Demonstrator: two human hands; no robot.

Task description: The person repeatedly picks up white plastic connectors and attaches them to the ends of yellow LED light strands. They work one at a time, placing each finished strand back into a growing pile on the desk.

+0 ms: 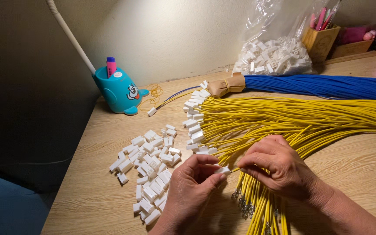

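Observation:
My left hand (193, 188) pinches a small white plastic connector (222, 170) between thumb and fingertips. My right hand (276, 167) grips the end of a yellow wire (236, 169) right beside that connector. Both hands hover over a wide bundle of yellow wires (310, 119); many of its far ends carry white connectors (195, 126), while bare metal terminals (242, 202) show near me. A pile of loose white connectors (149, 167) lies just left of my left hand.
A bundle of blue wires (327, 86) bound with brown tape lies behind the yellow ones. A clear bag of white connectors (275, 56) stands at the back. A teal cartoon pen holder (118, 91) sits far left. Wooden pen boxes (320, 39) are far right. The wooden table edge (77, 174) runs along the left.

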